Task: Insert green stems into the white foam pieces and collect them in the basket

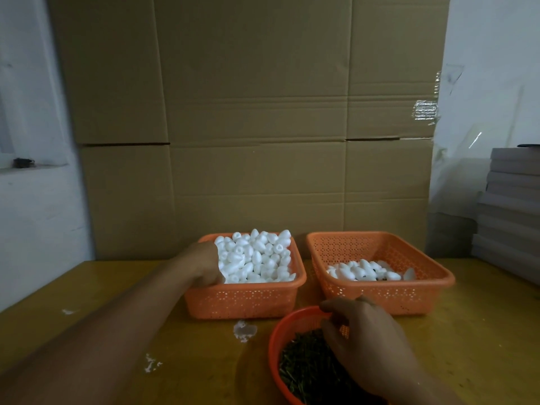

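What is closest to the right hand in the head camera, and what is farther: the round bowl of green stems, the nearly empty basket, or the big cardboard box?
From the right hand:
1. Round bowl of green stems, right under it.
2. Nearly empty basket, just behind it.
3. Big cardboard box, at the back.

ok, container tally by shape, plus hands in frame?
Rectangular orange baskets: 2, the full one and the nearly empty one
Round orange basket: 1
Hands: 2, left hand and right hand
Total: 5

Perforated orange plastic baskets [242, 299]; matt white foam pieces [257, 255]; creased brown cardboard [248, 112]; glossy yellow tabletop [117, 331].
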`<state>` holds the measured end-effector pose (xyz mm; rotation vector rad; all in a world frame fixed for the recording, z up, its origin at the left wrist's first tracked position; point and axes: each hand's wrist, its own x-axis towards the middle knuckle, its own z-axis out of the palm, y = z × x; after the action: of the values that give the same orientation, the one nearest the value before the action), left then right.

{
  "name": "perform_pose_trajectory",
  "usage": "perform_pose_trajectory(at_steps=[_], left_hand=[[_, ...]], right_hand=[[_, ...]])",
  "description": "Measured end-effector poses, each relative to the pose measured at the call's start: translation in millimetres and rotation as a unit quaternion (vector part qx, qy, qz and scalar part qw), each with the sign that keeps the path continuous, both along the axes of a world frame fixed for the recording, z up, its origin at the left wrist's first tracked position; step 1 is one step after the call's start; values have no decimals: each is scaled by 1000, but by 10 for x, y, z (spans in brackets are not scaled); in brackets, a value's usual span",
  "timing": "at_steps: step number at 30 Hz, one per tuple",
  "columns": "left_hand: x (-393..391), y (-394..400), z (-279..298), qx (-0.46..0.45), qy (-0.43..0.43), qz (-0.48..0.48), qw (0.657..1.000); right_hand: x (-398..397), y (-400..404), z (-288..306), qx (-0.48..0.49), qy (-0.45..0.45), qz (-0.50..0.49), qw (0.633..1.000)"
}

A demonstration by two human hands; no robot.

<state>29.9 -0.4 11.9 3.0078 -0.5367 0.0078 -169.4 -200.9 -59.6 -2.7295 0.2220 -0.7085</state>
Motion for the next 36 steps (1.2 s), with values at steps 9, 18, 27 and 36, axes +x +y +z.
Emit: perform_pose_trajectory(at_steps=[9, 18, 27, 36], left_hand=[[77, 76, -72, -102, -40, -15, 994], [-234, -8, -299, -387, -147, -82, 907], [-880, -125, -623, -470, -146, -188, 850], [-1141, -95, -845, -451, -88, -266, 847]], right_hand=[[-11, 26, 3, -8, -3, 2, 1000], [1, 32, -4, -9, 4, 1, 1000], [-19, 62, 10, -8, 11, 0, 1000], [-54, 78, 51, -46, 88, 24, 995]])
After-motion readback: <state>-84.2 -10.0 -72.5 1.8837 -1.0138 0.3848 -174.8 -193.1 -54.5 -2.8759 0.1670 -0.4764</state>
